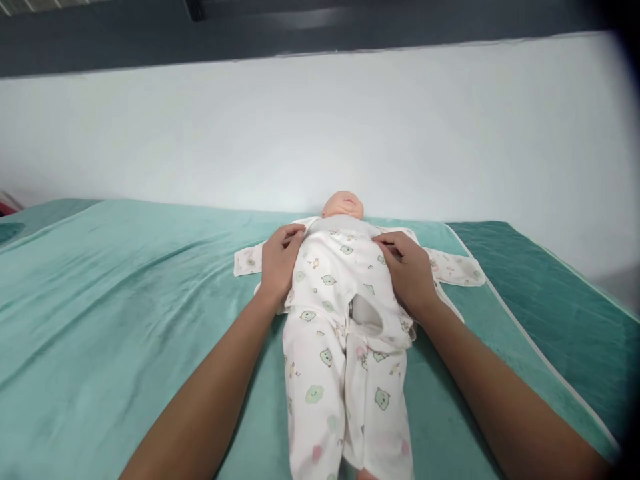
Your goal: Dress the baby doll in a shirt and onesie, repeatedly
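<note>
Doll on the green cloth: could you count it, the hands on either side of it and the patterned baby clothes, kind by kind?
Dolls: 1 (doll)
Hands: 2 (left hand, right hand)
Trousers: 1 (patterned trousers)
Long-sleeved garments: 1 (patterned top, sleeves spread)
Total: 5

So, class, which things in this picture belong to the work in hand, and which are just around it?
In the work:
- doll, lying on its back
- printed trousers on the doll
- printed shirt, sleeves spread
- left hand and right hand, at the trousers' upper sides

Just around:
- light green sheet underneath
- darker green cloth
- white wall
</note>
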`<state>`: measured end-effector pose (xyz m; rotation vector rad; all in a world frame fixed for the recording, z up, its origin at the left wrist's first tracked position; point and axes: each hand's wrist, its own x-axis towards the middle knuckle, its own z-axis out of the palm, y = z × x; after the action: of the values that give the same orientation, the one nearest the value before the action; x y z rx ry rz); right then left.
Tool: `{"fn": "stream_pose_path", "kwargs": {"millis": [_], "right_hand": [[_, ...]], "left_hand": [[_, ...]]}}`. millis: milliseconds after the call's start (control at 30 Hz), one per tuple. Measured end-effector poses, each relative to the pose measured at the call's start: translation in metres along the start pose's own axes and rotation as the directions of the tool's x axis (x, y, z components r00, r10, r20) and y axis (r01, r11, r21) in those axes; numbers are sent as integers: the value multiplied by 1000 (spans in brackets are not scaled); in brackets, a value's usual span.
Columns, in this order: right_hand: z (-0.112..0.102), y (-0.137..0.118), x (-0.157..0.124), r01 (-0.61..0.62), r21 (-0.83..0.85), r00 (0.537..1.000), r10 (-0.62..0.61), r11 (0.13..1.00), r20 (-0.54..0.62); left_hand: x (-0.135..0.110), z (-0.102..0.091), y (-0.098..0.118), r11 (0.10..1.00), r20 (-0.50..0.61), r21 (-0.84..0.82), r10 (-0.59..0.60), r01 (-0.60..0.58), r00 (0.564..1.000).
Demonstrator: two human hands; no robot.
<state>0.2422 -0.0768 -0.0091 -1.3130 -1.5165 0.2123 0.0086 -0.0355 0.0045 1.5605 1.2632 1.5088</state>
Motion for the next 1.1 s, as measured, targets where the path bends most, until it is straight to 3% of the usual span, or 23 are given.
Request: {"fn": "stream_pose_path", "kwargs": {"millis": [100,267,433,533,633,767,933,1100], "right_hand": [[4,2,5,14,134,995,-27,991,96],[6,12,11,79,192,987,-103,978,120],[7,14,16,17,296,968,-90,955,234],[7,14,21,-53,328,945,-58,943,321],[10,15,27,-113,386,933,-36,916,358],[13,15,31,-185,439,922,0,879,388],[11,9,39,-179,352,896,4,919,444],[8,12,54,-131,206,881,19,970,473]], "left_hand": [[12,3,2,999,135,-33,34,-30,990],[30,9,4,997,354,-35,82,-74,932],[42,7,18,994,630,46,49,-100,775],[43,3,22,994,683,51,36,-97,730],[44,4,23,993,678,42,53,-110,733],[47,12,20,995,628,22,65,-101,775],[53,25,16,990,527,44,90,-133,845],[59,31,8,987,475,46,115,-156,872]]}}
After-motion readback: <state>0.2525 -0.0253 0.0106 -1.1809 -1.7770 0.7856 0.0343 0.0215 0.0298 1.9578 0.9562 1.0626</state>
